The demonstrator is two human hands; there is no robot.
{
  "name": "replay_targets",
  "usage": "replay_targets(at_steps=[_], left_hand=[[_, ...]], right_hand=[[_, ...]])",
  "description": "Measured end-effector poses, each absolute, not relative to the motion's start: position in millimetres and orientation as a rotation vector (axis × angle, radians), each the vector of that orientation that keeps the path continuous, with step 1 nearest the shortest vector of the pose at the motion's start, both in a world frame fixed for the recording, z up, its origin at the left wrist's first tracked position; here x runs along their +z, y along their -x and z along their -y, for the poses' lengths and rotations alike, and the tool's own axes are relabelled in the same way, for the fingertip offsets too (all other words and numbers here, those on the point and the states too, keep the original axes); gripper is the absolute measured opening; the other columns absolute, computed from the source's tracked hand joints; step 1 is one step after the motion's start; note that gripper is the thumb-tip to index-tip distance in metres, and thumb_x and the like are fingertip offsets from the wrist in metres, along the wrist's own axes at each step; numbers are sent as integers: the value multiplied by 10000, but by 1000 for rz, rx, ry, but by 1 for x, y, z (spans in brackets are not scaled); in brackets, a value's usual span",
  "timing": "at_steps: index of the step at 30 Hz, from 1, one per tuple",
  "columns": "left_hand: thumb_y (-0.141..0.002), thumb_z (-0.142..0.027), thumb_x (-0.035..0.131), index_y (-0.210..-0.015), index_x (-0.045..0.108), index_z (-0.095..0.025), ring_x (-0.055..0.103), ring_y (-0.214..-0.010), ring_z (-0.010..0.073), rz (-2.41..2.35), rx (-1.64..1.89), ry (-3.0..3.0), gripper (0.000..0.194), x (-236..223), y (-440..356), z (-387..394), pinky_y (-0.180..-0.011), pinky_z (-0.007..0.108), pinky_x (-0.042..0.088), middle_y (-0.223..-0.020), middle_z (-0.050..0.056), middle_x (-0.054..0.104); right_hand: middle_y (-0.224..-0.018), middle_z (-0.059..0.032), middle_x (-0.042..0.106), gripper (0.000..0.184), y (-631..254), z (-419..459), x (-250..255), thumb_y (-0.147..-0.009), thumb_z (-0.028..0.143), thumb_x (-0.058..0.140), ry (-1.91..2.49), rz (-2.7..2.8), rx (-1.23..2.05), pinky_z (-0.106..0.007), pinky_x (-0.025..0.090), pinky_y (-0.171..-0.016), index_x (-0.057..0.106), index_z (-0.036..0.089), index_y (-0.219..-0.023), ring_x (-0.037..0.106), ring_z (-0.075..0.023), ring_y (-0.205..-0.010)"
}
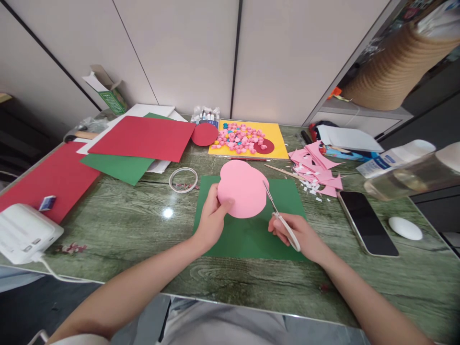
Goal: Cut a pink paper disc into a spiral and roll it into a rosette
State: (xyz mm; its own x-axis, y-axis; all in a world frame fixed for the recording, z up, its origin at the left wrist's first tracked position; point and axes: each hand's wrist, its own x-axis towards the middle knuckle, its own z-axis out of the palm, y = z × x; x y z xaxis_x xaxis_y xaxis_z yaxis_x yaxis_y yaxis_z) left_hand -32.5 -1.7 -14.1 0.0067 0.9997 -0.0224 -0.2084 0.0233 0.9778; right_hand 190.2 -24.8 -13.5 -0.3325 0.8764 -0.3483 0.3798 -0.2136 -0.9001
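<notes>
Between the thumb and fingers of my left hand (pixel 212 218) is a pink paper cutout (pixel 241 189) with a rounded, lobed outline. My right hand (pixel 293 230) is closed around the white handles of a pair of scissors (pixel 286 227). The blades point up and to the left, and their tips meet the right edge of the pink paper. Whether the blades are spread is hard to make out. Below both hands a sheet of green paper (pixel 251 239) lies flat on the table.
Pink paper scraps (pixel 316 165) and a phone (pixel 368 223) lie to the right, near a clear bottle (pixel 413 175). At the back, small pink balls (pixel 240 136) cover yellow paper (pixel 275 134). A tape roll (pixel 183 180), red sheets (pixel 143 136) and a white charger (pixel 28 232) are leftward.
</notes>
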Motion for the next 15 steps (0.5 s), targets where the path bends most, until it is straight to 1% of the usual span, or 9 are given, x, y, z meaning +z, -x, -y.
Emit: replay_targets(at_steps=[3, 10, 15], left_hand=[[-780, -269, 582, -943, 511, -213, 436, -901, 177, -1073, 1281, -1034, 187, -14, 33, 2, -771, 249, 372, -930, 1, 502], [-763, -198, 543, -906, 528, -207, 407, -824, 169, -1078, 1225, -1053, 144, -13, 34, 3, -727, 252, 356, -859, -6, 477], [-761, -193, 541, -915, 529, -209, 412, -836, 173, -1077, 1226, -1071, 155, -11, 34, 3, -732, 253, 357, -865, -5, 482]], right_hand=[[-455, 54, 394, 367, -191, 25, -15, -858, 502, 477, 1474, 1628, 1570, -228, 268, -448, 562, 175, -715, 346, -100, -438], [-466, 48, 391, 424, -189, 25, -11, -836, 561, 475, 1451, 1626, 1574, -235, 269, -465, 562, 165, -713, 344, -103, -460], [-466, 48, 387, 435, -189, 24, -10, -837, 571, 469, 1454, 1631, 1569, -237, 260, -466, 564, 163, -718, 343, -105, -461]])
